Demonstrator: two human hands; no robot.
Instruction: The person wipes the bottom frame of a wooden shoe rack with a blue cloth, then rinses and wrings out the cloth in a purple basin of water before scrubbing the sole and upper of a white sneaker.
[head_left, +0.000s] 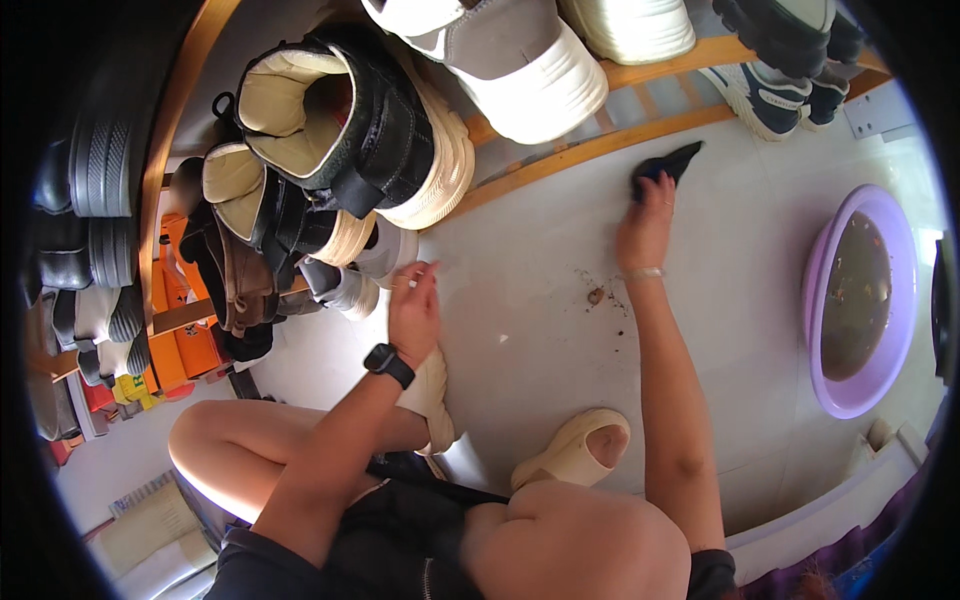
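My right hand (649, 225) presses a dark cloth (671, 165) on the pale tiled floor (525, 247), near the lower bar of the shoe rack. Just below and left of it lie a small brown clump (596, 297) and scattered dark crumbs. My left hand (416, 307), with a smartwatch (388, 365) at its wrist, is raised beside the rack near the grey shoes (386, 251). Its fingers are bent; whether they hold something small cannot be told. A small white scrap (503, 339) lies on the floor between my hands.
A wooden shoe rack (577, 156) holding black boots (390, 142) and white shoes (532, 97) spans the top and left. A purple basin (821, 300) of murky water stands at right. Orange boxes (171, 360) are at left. Cream slippers (574, 450) are on my feet.
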